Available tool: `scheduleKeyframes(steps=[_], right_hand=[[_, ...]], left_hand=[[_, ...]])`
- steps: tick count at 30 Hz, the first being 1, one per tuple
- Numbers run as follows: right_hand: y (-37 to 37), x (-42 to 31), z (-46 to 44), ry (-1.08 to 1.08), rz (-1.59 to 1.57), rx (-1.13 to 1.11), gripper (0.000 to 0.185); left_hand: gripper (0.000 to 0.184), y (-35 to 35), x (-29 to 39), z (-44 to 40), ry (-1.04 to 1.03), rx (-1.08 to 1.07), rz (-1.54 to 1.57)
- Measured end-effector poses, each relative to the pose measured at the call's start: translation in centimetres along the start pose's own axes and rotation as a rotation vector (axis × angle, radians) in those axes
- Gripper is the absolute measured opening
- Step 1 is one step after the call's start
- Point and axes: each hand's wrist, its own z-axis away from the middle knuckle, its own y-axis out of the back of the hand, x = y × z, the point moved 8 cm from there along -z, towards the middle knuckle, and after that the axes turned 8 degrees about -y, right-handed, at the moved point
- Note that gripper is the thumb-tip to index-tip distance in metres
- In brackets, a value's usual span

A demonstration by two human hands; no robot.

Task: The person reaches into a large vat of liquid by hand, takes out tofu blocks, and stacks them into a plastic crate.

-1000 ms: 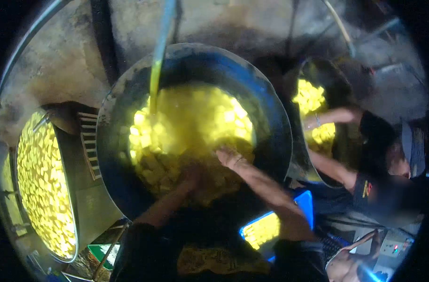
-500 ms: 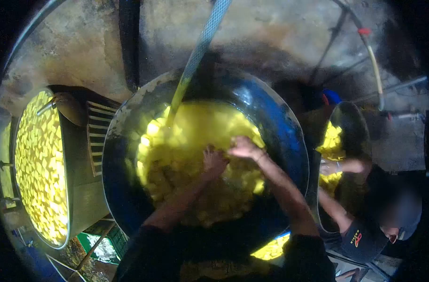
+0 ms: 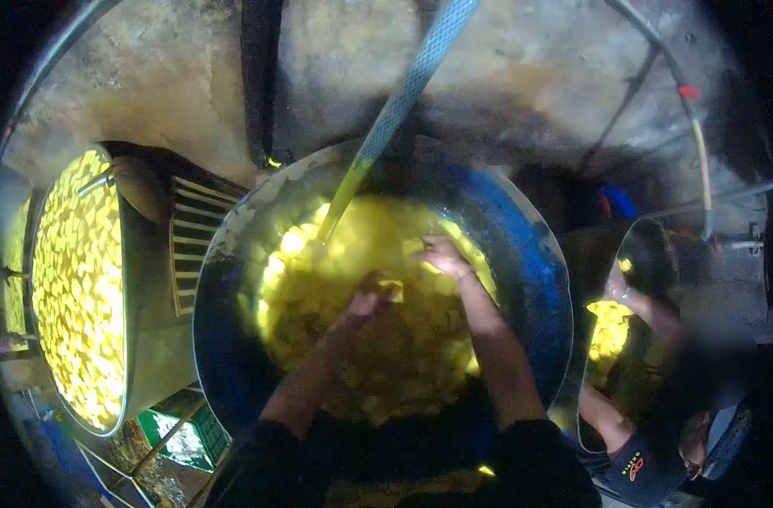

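Observation:
A large round dark vat (image 3: 543, 279) stands in front of me, holding cloudy yellow liquid and many yellow chunks (image 3: 386, 364). Over its middle, my left hand (image 3: 368, 300) is closed on a pale yellow chunk (image 3: 394, 290). Farther up and to the right, my right hand (image 3: 444, 254) has its fingers bent over the liquid; a dull yellow shape shows at the fingertips, too blurred to make out. A blue mesh-patterned hose (image 3: 403, 93) comes down from above, its lower end in the liquid left of my right hand.
At left stands a big tub (image 3: 126, 339) full of yellow chunks, beside a slatted rack (image 3: 204, 245) and a green crate (image 3: 209, 436). On the right, a co-worker (image 3: 636, 466) reaches into another vat (image 3: 670, 254) with yellow chunks. A thin hose (image 3: 702, 161) hangs at the wall.
My hands have moved apart: the left is lower, with a yellow chunk now showing in it, and the right is farther off. The co-worker's upper hand has risen from the chunks. The view has shifted slightly.

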Motion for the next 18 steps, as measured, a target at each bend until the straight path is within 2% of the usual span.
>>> scheduleKeyframes(steps=[1, 2, 3, 5, 6, 7, 8, 9, 10, 12, 14, 16, 17, 18], right_hand=[[-0.1, -0.3, 1.3, -0.002, 0.009, 0.0, 0.046], [-0.4, -2.2, 4.0, 0.023, -0.155, -0.074, 0.044], [-1.1, -4.0, 6.4, 0.045, -0.32, -0.149, 0.042], [-2.4, -6.0, 9.1, 0.054, -0.341, -0.121, 0.042], [-3.0, -6.2, 9.9, 0.064, -0.37, -0.088, 0.041], [-4.4, -5.5, 9.2, 0.151, -0.554, -0.142, 0.041], [-4.9, -7.4, 10.4, 0.155, -0.212, -0.013, 0.041], [-5.6, -8.5, 11.0, 0.07, -0.076, -0.014, 0.045], [-6.2, -9.1, 11.3, -0.016, 0.059, -0.014, 0.05], [-7.9, -9.2, 10.6, 0.05, 0.067, 0.017, 0.05], [-8.9, -9.9, 10.8, 0.117, 0.071, 0.042, 0.05], [-9.1, -11.2, 12.2, 0.094, -0.036, 0.053, 0.053], [-10.3, -10.8, 11.9, 0.092, -0.033, 0.048, 0.053], [-10.7, -10.7, 11.7, 0.181, 0.035, 0.223, 0.056]], left_hand=[[0.039, 1.3, -0.3, 0.1, 0.055, 0.009, -0.192], [0.037, 2.8, -1.6, 0.4, 0.116, 0.008, -0.38], [0.04, 4.6, -4.3, 0.9, -0.048, 0.054, -0.266], [0.042, 5.5, -4.9, 1.9, -0.213, 0.105, -0.147], [0.042, 5.5, -5.2, 2.2, -0.082, 0.193, 0.111], [0.043, 5.3, -5.5, 2.5, 0.05, 0.274, 0.368], [0.04, 3.6, -3.6, 2.1, 0.128, 0.328, 0.547], [0.039, 1.9, -1.7, 1.7, 0.202, 0.399, 0.725], [0.039, 1.2, 0.1, 1.6, 0.199, 0.395, 0.73], [0.038, 0.9, 1.5, 2.3, 0.291, 0.453, 0.519], [0.041, 0.4, 3.9, 2.3, 0.151, 0.432, 0.39], [0.047, 1.7, -1.2, 3.7, 0.34, 0.677, 0.526], [0.047, 1.9, -3.0, 4.1, 0.341, 0.683, 0.529], [0.047, 2.1, -4.0, 3.8, 0.158, 0.582, 0.542]])
